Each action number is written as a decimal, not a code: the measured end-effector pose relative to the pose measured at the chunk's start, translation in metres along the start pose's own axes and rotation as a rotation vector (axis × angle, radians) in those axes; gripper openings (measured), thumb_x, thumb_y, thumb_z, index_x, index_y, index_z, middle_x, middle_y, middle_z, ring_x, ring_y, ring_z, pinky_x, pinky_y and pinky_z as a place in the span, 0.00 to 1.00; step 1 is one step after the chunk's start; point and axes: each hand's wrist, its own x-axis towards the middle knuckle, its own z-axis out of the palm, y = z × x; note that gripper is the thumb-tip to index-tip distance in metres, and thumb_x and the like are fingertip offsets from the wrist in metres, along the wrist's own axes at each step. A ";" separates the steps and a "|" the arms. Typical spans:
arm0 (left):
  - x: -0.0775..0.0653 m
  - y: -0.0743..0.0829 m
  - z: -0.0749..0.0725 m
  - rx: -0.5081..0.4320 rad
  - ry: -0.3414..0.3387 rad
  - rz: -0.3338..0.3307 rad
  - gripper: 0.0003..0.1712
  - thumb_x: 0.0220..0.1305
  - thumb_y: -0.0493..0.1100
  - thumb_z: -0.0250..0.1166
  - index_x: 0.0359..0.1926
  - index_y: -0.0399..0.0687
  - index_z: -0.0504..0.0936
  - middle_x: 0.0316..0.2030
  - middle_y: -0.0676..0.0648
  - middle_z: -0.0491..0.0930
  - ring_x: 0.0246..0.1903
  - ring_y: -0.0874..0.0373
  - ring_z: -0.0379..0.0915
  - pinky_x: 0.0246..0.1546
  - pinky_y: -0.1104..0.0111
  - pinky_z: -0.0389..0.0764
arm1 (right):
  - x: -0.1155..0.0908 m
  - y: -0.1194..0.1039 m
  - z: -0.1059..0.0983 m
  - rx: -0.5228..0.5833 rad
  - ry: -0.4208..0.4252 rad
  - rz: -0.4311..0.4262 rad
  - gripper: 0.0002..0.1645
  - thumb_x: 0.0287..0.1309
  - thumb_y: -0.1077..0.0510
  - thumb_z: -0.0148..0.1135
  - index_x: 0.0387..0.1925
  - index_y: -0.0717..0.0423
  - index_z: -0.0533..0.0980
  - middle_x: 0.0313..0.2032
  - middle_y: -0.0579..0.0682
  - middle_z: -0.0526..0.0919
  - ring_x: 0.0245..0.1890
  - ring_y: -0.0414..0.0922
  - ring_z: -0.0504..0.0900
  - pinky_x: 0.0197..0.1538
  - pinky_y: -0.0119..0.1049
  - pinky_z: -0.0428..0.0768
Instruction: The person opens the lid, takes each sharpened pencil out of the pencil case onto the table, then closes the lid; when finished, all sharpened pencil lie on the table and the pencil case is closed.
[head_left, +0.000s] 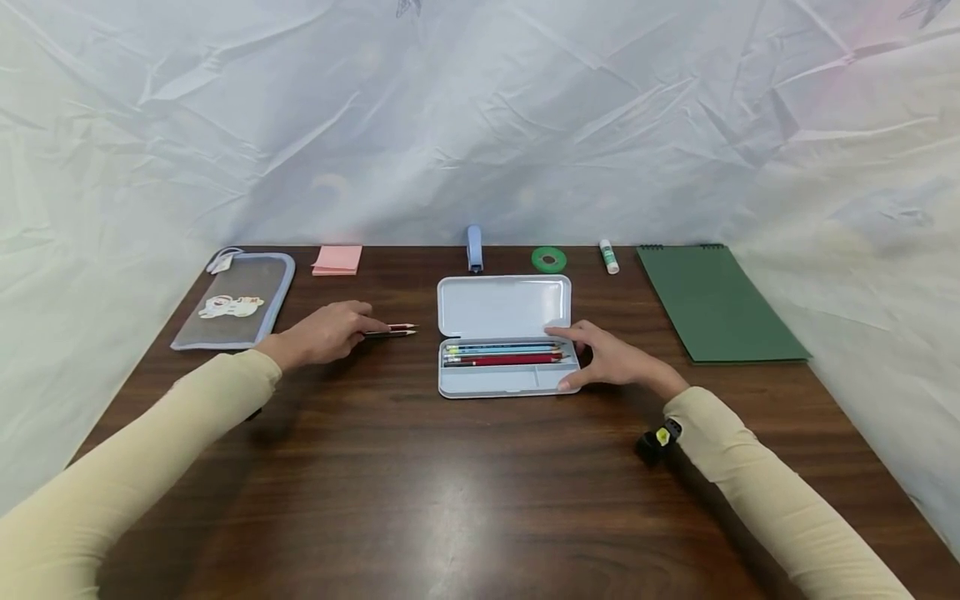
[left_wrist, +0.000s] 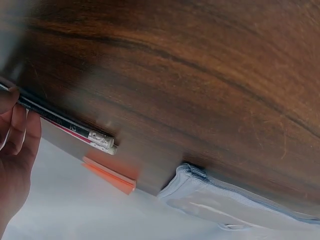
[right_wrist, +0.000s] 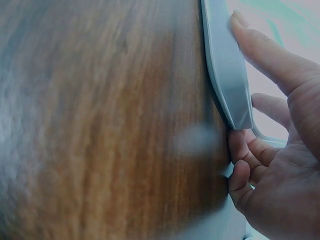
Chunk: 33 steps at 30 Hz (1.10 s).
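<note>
Left hand (head_left: 324, 335), two pencils (left_wrist: 72, 127) between thumb and fingers

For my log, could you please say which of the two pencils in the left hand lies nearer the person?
The black pencil in the left hand lies nearer; its colour distinguishes it from the red pencil just beyond.

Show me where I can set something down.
Free: the table in front of the open pencil box, between both sleeves; also the patch between right hand, glue stick and green spiral notepad. Crowded: inside the box where its pencils lie.
</note>
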 end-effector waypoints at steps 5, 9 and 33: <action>0.000 0.000 -0.001 -0.002 0.005 -0.018 0.22 0.60 0.26 0.63 0.54 0.47 0.86 0.31 0.48 0.74 0.30 0.58 0.69 0.34 0.63 0.75 | 0.000 0.001 0.001 -0.005 0.002 0.006 0.54 0.51 0.47 0.77 0.75 0.54 0.61 0.53 0.60 0.69 0.50 0.53 0.68 0.52 0.48 0.71; 0.001 0.000 -0.002 0.013 0.012 -0.023 0.22 0.60 0.27 0.64 0.54 0.48 0.86 0.32 0.49 0.74 0.31 0.57 0.69 0.35 0.61 0.75 | 0.000 0.001 0.001 -0.006 0.005 0.001 0.54 0.50 0.47 0.77 0.74 0.54 0.61 0.51 0.59 0.69 0.49 0.52 0.67 0.50 0.45 0.70; 0.086 0.105 -0.018 -0.312 -0.095 0.182 0.20 0.64 0.30 0.64 0.56 0.42 0.84 0.51 0.42 0.80 0.53 0.50 0.74 0.58 0.57 0.76 | 0.000 0.001 -0.001 0.000 0.000 -0.006 0.54 0.50 0.46 0.77 0.74 0.54 0.61 0.50 0.59 0.69 0.49 0.52 0.67 0.49 0.43 0.70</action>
